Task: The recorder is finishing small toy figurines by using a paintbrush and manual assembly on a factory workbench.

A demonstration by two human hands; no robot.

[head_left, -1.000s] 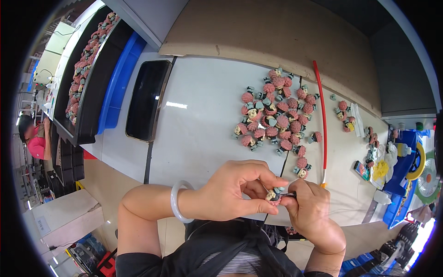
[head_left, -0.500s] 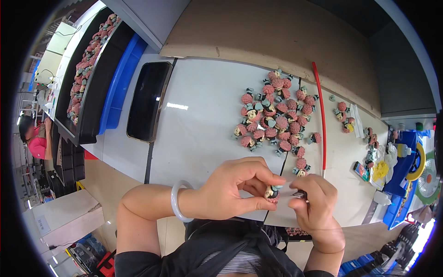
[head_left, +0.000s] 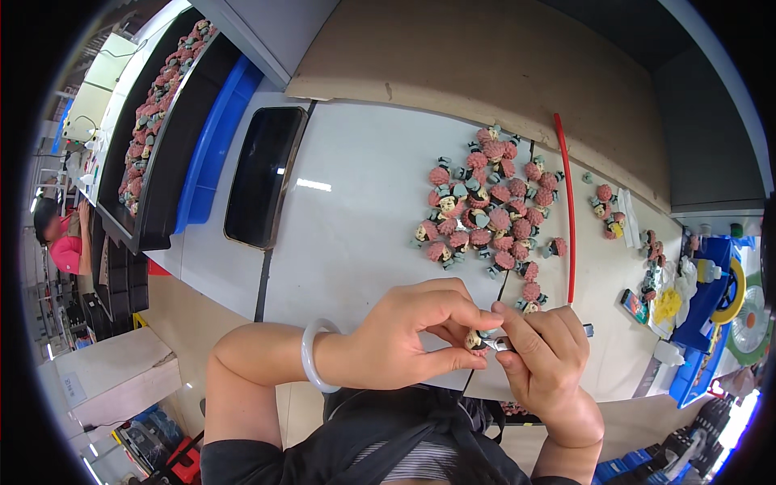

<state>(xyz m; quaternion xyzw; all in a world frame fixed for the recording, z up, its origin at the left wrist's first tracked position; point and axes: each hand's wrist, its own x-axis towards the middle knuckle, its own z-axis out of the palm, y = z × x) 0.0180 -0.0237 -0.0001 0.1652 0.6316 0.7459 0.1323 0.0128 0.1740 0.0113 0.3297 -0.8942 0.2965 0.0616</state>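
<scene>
Between the thumb and fingers of my left hand (head_left: 396,333) is a small figurine (head_left: 475,341) with black, pale green and pink parts. My right hand (head_left: 551,354) is closed around a small tool with a metal blade (head_left: 499,344). The blade's tip meets the figurine or lies very close to it. Out past the knuckles of that hand sticks the tool's dark rear end. Beyond both hands, a cluster of similar figurines (head_left: 501,218) with knobbly pink tops lies on the white table (head_left: 356,210).
To the left lie a black phone (head_left: 265,178), a blue tray (head_left: 214,145) and a black tray (head_left: 153,182) of figurines. A red rod (head_left: 566,202) runs along the right, past which more figurines (head_left: 606,210) sit. A person in pink (head_left: 66,242) is far left.
My right hand has turned and moved slightly left, bringing the blade up to the figurine. My left hand keeps its hold on the figurine. The whole view has shifted a little.
</scene>
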